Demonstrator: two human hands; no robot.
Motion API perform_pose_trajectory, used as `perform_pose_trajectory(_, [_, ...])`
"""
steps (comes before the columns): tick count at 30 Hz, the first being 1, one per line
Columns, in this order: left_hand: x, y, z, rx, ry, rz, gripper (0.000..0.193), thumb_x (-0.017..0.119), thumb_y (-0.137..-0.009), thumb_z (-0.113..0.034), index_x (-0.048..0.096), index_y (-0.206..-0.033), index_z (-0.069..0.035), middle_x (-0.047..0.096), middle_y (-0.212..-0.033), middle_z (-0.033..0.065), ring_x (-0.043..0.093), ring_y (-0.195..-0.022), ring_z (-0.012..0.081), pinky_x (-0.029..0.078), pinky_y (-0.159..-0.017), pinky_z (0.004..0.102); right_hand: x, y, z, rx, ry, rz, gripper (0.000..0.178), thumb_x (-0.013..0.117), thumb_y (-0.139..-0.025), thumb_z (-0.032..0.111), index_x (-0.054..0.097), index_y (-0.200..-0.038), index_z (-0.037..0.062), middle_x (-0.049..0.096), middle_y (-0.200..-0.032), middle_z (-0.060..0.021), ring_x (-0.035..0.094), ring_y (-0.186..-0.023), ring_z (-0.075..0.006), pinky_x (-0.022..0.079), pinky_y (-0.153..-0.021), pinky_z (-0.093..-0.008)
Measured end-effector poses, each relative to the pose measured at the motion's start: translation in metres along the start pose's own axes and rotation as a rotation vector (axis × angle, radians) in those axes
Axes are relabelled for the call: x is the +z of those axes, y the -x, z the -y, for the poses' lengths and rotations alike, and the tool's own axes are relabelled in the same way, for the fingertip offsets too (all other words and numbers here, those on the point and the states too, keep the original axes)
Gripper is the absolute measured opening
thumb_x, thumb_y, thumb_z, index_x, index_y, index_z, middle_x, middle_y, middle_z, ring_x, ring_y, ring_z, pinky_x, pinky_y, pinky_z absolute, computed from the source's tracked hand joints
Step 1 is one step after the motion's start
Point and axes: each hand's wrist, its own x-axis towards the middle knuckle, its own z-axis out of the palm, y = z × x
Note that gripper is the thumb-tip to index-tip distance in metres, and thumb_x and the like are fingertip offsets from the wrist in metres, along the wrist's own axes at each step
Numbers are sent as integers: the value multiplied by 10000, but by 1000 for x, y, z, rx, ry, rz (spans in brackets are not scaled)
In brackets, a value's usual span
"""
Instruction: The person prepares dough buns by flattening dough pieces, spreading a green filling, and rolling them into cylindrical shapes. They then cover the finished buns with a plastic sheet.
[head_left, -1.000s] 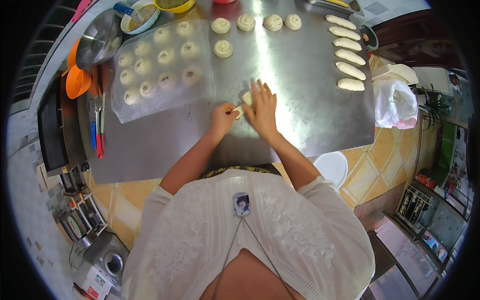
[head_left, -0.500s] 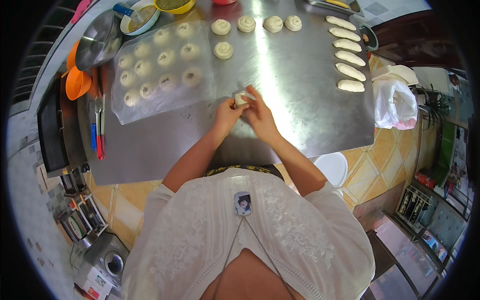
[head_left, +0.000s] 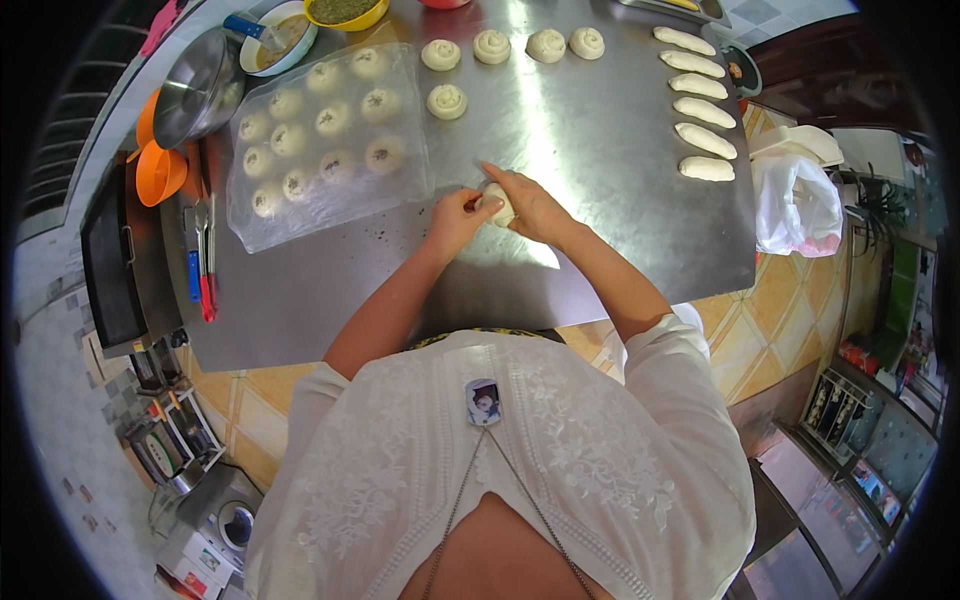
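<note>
A pale piece of dough [head_left: 498,206] is held between my two hands over the near middle of the metal table. My left hand [head_left: 459,217] pinches its left side with thumb and fingers. My right hand [head_left: 535,208] curves round its far and right side, hiding part of it. Beyond my hands lies a coiled dough bun [head_left: 446,101], with a row of similar coiled buns [head_left: 491,46] farther back. To the left, several round buns [head_left: 333,119] with dark-flecked tops rest under a clear plastic sheet [head_left: 300,222].
Several long dough strips [head_left: 705,112] lie along the right of the steel table [head_left: 620,220]. At the left edge are tongs [head_left: 206,262], an orange cup [head_left: 160,174] and a steel bowl [head_left: 196,86]. A yellow bowl of green filling [head_left: 346,10] stands at the back.
My right hand has turned and now wraps more round the dough from the right, its elbow farther out. More of the dough shows between my hands. The whole view has shifted slightly.
</note>
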Motion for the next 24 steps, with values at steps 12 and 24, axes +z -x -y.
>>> perform_pose_trajectory(12, [-7, -6, -2, -200, 165, 76, 261, 563, -941, -227, 636, -1073, -14, 660, -964, 61, 623, -851, 134, 493, -725, 266, -4, 1, -6, -206, 10, -79, 722, 760, -669, 18, 466, -1324, 99, 567, -1173, -135, 551, -1076, -353, 467, -919, -413])
perform_pose_trajectory(24, [9, 38, -24, -432, 833, 12, 286, 524, -962, -140, 558, -1180, 41, 627, -1051, 88, 603, -918, 158, 500, -775, 295, 55, 21, 66, 211, 133, -486, 667, 679, -696, 32, 445, -1320, 6, 443, -1295, -235, 423, -1192, -406, 395, -981, -459])
